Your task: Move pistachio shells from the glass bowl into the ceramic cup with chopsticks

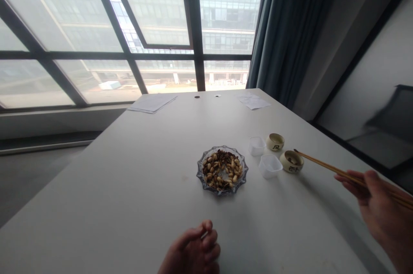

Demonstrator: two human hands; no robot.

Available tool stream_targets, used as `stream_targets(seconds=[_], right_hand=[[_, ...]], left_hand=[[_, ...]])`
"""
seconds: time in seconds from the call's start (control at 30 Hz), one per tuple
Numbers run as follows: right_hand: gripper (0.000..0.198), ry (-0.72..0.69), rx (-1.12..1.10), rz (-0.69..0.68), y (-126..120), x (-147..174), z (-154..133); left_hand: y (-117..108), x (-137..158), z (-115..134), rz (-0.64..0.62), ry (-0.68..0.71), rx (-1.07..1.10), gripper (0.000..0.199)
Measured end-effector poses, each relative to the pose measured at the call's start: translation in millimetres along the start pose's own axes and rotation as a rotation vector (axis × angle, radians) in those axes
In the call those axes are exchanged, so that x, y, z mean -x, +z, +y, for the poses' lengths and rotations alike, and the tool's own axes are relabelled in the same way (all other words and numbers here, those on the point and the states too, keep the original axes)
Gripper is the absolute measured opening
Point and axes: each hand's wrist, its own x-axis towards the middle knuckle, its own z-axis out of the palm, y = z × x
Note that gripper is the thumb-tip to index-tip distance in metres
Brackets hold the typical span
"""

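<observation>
My right hand point(377, 201) grips a pair of wooden chopsticks point(325, 165). Their tips are close together at the rim of a cream ceramic cup point(292, 168) with dark writing, which has a few small dark pieces inside. Whether the dark spot at the tips is a pinched piece, I cannot tell. Near the table's front, my left hand point(195, 250) is loosely closed, fingers curled, with nothing visible in it. Beyond it stands a scalloped glass bowl point(222, 192) holding pistachios and dark seeds around a bare middle.
Two clear plastic cups, a nearer one point(270, 167) and a farther one point(257, 146), stand between the bowl and the ceramic cups. A second ceramic cup point(275, 141) is behind. Papers point(153, 103) and a crumpled sheet point(254, 101) lie on the white table's point(129, 188) far end, near the windows.
</observation>
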Motion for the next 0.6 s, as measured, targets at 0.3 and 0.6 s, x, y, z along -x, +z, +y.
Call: stream_targets(seconds=[0.3, 0.6], right_hand=[[0.035, 0.035, 0.053, -0.025, -16.9, 3.9, 30.8], [0.037, -0.041, 0.117, -0.048, -13.2, 6.3, 25.4]], left_hand=[[-1.0, 3.6, -1.7, 0.026, -0.009, 0.0, 0.02], [0.0, 1.5, -1.2, 0.023, -0.006, 0.002, 0.019]])
